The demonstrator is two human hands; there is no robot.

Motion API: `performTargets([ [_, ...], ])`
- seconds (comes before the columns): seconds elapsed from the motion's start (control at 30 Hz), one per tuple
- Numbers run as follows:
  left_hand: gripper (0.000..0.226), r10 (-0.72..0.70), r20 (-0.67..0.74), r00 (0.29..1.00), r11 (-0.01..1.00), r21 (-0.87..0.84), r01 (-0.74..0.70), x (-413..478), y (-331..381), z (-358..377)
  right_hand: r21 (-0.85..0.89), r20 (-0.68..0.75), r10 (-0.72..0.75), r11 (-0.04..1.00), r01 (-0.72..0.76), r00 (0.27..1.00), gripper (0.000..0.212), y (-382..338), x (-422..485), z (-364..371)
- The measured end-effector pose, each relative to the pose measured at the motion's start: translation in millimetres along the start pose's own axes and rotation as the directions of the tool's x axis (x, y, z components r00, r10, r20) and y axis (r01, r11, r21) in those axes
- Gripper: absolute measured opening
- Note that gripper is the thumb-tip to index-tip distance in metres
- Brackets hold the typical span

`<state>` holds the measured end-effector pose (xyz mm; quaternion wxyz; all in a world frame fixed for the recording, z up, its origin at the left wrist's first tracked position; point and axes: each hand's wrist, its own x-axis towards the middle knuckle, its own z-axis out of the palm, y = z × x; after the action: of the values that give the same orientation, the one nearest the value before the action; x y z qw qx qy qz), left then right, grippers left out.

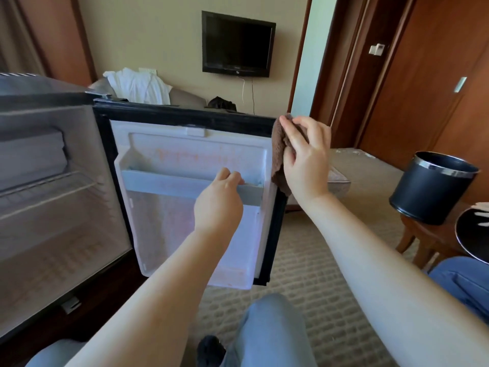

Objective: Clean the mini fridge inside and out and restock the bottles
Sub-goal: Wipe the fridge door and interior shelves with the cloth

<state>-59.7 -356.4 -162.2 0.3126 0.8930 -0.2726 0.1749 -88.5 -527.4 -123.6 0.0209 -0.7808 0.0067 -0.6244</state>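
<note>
The mini fridge (53, 197) stands at the left with its door (185, 144) swung wide open, white inner liner facing me. Inside the fridge a wire shelf (47, 192) shows; no bottles are visible. My left hand (219, 202) grips the rail of the door shelf (164, 185) with curled fingers. My right hand (304, 157) holds a brown cloth (280, 154) against the door's outer right edge near its top corner.
A black waste bin (431, 189) sits on a small wooden table (434, 237) at the right. A black tray (473, 239) lies at the right edge. White linen (137, 86) is piled behind the fridge, below a wall TV (238, 43). My knees are at the bottom on carpet.
</note>
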Motion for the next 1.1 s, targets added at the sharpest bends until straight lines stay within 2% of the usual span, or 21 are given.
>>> performTargets([
  [0.1,0.037,0.003,0.034,0.999,1.0,0.001,-0.003,1,-1,-3,-0.008,0.06,-0.024,1.0,0.024,0.998,0.048,2,-37,1],
  [0.2,0.034,0.023,0.03,0.999,1.0,0.001,-0.023,4,-2,-2,0.042,0.158,0.039,0.998,-0.046,0.987,0.054,6,-75,-6],
  [0.27,0.031,0.022,-0.006,1.0,1.0,-0.014,-0.022,4,-3,-4,0.079,0.119,0.045,0.995,-0.055,0.992,0.051,8,-64,-12],
  [0.33,0.028,0.015,-0.032,0.999,0.999,-0.028,-0.016,1,-3,-5,0.094,0.021,0.036,0.995,-0.037,0.999,0.047,6,-38,-19],
  [0.43,0.03,0.018,-0.021,1.0,1.0,-0.022,-0.018,-4,-6,-6,0.056,-0.049,0.053,0.997,-0.05,0.997,0.048,6,-12,-17],
  [0.5,0.032,0.016,0.013,1.0,1.0,-0.008,-0.016,-1,-5,-6,0.004,-0.006,0.061,0.998,-0.061,0.998,0.049,3,-19,-13],
  [0.63,0.031,0.007,0.036,0.999,1.0,-0.002,-0.007,9,2,-8,-0.06,0.153,0.002,0.998,0.007,0.988,0.049,10,-40,-17],
  [0.8,0.027,0.011,0.026,1.0,1.0,0.005,-0.011,11,0,-5,-0.009,0.068,0.182,0.983,-0.182,0.981,0.047,6,-20,-18],
  [0.93,0.026,-0.009,0.044,0.999,1.0,-0.003,0.009,16,4,-6,-0.095,0.245,0.068,0.994,-0.045,0.967,0.05,3,-32,-19],
  [1.1,0.027,0.01,0.02,1.0,1.0,-0.029,-0.009,12,-1,-4,-0.177,0.22,0.039,0.984,0.001,0.975,0.05,1,-26,-22],
])
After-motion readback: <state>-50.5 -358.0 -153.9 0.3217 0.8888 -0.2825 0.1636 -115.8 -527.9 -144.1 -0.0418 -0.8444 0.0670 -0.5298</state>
